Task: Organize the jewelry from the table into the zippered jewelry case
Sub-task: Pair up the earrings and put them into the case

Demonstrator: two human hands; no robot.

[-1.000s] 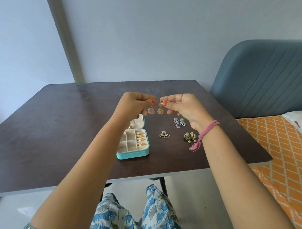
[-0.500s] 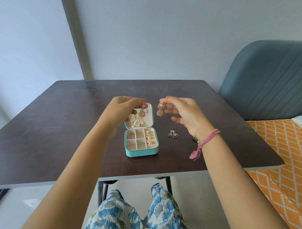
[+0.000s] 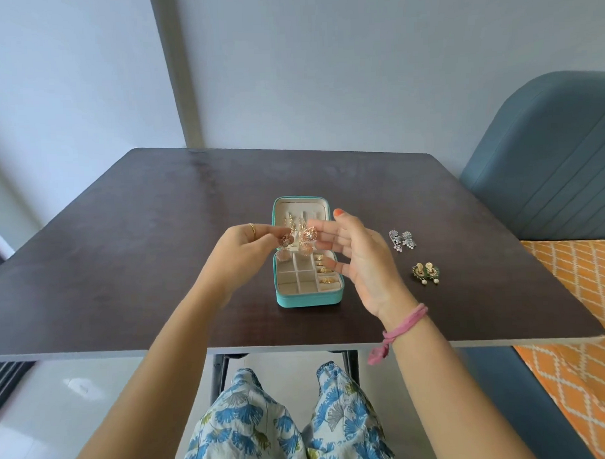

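Plainly the earrings (image 3: pixel 296 242), held over the open case (image 3: pixel 308 299), look light, dangly and delicate, best taken by their tops: the left hand (image 3: pixel 242 255) pinches one, the right hand (image 3: pixel 358 258) pinches the other with fingers spread.

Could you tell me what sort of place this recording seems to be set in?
Probably a bedroom at home: a dark wooden table beside a blue padded headboard, an orange diamond-patterned bedsheet, and plain painted walls.
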